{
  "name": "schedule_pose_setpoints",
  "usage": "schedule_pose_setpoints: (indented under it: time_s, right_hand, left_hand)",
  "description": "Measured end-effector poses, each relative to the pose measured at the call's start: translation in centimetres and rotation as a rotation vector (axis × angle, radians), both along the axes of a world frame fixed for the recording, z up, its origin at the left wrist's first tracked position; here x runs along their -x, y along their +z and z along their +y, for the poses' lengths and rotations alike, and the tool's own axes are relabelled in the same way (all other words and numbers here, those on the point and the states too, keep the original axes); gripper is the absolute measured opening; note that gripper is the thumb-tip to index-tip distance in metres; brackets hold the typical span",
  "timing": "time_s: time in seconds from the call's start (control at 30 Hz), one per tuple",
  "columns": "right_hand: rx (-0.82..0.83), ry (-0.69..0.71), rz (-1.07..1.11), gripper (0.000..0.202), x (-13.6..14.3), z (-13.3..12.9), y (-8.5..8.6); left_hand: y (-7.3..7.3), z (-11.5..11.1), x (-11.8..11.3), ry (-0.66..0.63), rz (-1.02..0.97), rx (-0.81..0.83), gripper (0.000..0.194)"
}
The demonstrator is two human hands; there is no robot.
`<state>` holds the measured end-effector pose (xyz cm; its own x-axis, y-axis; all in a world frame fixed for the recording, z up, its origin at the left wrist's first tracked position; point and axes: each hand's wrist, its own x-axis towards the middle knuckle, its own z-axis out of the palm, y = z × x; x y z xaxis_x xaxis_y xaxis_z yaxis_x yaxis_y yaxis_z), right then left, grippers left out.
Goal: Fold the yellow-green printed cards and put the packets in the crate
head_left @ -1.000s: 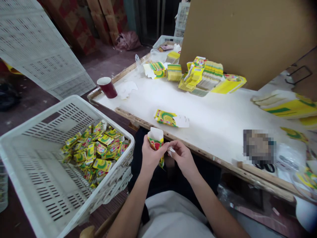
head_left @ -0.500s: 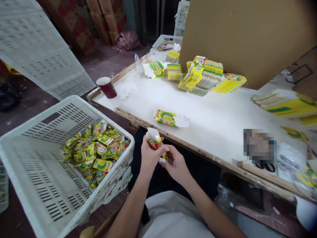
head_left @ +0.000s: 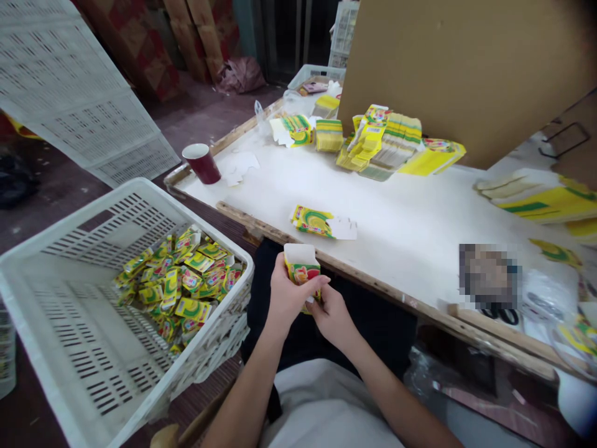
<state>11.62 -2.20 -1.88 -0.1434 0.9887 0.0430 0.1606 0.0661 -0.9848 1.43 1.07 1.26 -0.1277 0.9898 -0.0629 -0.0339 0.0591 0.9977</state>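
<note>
Packing workshop, evidenced by a white slotted plastic crate [head_left: 93, 317] of small yellow-green printed cartons [head_left: 193, 309] left of the fingers [head_left: 332, 300]; beyond them, a wood-edged white bench [head_left: 396, 218] carrying stacked flat yellow cardboard cartons [head_left: 396, 140].

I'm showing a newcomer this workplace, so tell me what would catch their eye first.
Probably the big white crate at lower left, with its heap of yellow-and-green boxes. Next, the small open-topped box at the centre, gripped by the left hand, with the right hand at its lower end. A dark red mug stands out near the table's left end.
</note>
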Motion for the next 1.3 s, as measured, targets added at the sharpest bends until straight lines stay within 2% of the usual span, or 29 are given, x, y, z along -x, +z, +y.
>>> schedule_pose_setpoints:
  time_s: [0.23,0.57,0.93,1.3]
  right_hand:
    - [0.031,0.087,0.011,0.023,-0.9,0.4,0.6]
    - [-0.056,0.032,-0.069,0.014,-2.0,1.0,1.6]
    - [-0.065,-0.005,-0.068,0.005,-2.0,1.1,2.0]
    - [-0.048,-0.001,-0.067,0.007,-1.9,1.0,1.8]
  left_hand:
    - [0.1,-0.1,-0.2,0.063,0.048,0.050,0.038]
    - [-0.1,0.0,-0.2,0.120,-0.014,0.050,0.038]
    - [0.0,0.3,-0.1,0.140,0.020,0.033,0.038]
    - [-0.1,0.3,-0.2,0.159,0.039,0.029,0.038]
